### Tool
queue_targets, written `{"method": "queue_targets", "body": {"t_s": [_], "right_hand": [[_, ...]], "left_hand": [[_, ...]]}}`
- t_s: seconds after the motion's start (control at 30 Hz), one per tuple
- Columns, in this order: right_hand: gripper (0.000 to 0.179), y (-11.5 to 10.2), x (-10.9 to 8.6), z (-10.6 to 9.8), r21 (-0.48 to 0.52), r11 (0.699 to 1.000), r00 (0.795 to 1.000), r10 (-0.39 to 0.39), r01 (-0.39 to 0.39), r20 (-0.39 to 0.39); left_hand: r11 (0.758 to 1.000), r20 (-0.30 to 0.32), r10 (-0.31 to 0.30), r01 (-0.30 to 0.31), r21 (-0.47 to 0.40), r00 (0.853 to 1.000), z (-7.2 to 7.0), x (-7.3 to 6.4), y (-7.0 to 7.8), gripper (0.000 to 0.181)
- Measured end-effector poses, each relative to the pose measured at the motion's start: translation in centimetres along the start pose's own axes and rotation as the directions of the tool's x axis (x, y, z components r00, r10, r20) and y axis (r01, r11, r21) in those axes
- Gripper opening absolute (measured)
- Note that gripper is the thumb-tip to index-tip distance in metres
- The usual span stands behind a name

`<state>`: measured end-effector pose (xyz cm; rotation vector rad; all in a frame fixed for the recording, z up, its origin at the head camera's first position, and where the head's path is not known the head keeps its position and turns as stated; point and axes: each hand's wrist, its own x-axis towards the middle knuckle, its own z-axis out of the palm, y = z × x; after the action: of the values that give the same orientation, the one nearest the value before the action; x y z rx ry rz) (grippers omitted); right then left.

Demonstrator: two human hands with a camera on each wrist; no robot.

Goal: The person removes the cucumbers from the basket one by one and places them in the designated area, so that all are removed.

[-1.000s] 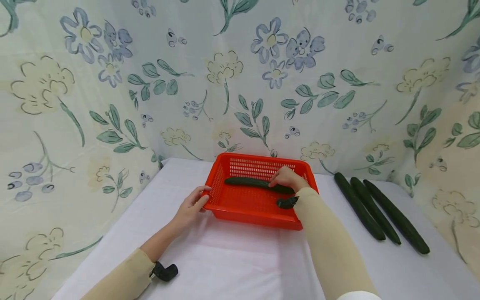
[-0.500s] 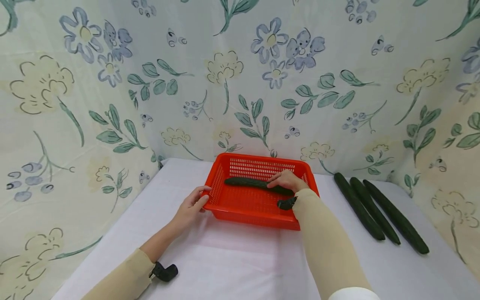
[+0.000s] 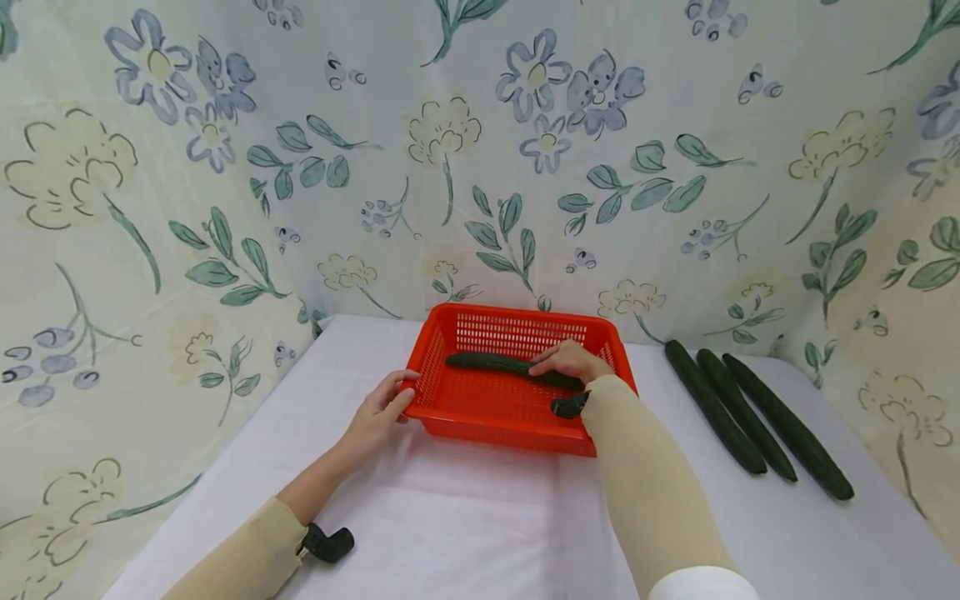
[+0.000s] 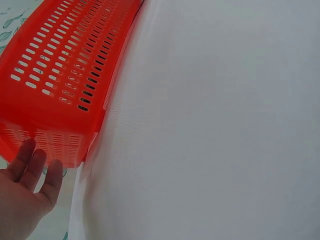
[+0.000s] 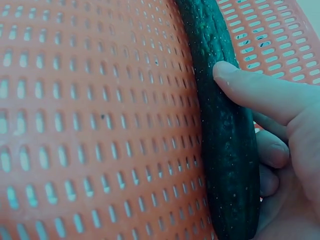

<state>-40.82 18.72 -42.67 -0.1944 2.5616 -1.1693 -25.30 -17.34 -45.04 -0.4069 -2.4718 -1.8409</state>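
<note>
A red perforated plastic basket (image 3: 495, 429) sits on the white-covered table. Inside it, a long dark green cucumber (image 3: 487, 362) lies crosswise along the far side. My right hand (image 3: 573, 361) reaches in and holds the cucumber's right part; the right wrist view has the thumb (image 5: 237, 82) on top and curled fingers (image 5: 272, 150) along its side. At the basket's left end, my left hand (image 3: 378, 410) grips the rim. Several of its fingertips (image 4: 54, 172) show against the outer end wall in the left wrist view, while its thumb is out of sight there.
Three more cucumbers (image 3: 742, 412) lie side by side on the table (image 3: 465, 517), right of the basket. A floral curtain (image 3: 450, 167) hangs behind and along both sides. Black wrist cameras (image 3: 330, 544) are strapped on both sleeves.
My right hand has shifted slightly left and down over the cucumber. My left hand stays on the basket rim. The head view has tilted very slightly.
</note>
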Motion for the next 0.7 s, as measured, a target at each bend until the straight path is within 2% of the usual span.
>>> {"method": "queue_targets", "body": {"t_s": [0.27, 0.57, 0.7], "right_hand": [[0.038, 0.1, -0.1, 0.2, -0.007, 1.0, 1.0, 0.025, -0.025, 0.013], [0.042, 0.1, 0.2, 0.1, -0.007, 0.999, 0.998, 0.049, -0.048, 0.04], [0.044, 0.2, 0.3, 0.1, -0.01, 0.998, 0.997, 0.069, -0.068, 0.043]], "left_hand": [[1.0, 0.003, 0.005, -0.005, -0.006, 1.0, 0.1, -0.1, 0.0, 0.039], [0.999, 0.021, -0.039, 0.039, 0.0, 0.999, 0.0, -0.6, 2.1, 0.041], [0.999, 0.023, -0.036, 0.036, -0.002, 0.999, 0.0, -0.5, 1.9, 0.042]]}}
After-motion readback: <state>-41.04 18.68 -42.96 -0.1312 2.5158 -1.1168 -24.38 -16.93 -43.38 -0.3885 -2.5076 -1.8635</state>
